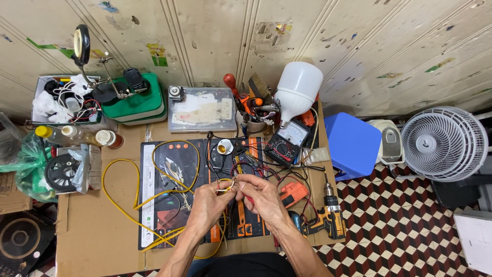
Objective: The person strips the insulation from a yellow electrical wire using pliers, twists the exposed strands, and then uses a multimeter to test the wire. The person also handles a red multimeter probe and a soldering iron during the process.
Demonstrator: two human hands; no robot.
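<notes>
A: What do the 2 hands hold?

B: From my remote seat I see the left hand and right hand meeting, fingers pinched on the end of a yellow wire above the black work mat.

A: And around them?

B: The wire loops left across the cardboard-covered bench. An analogue multimeter lies beyond, a large white bulb behind it, a cordless drill to the right.
</notes>
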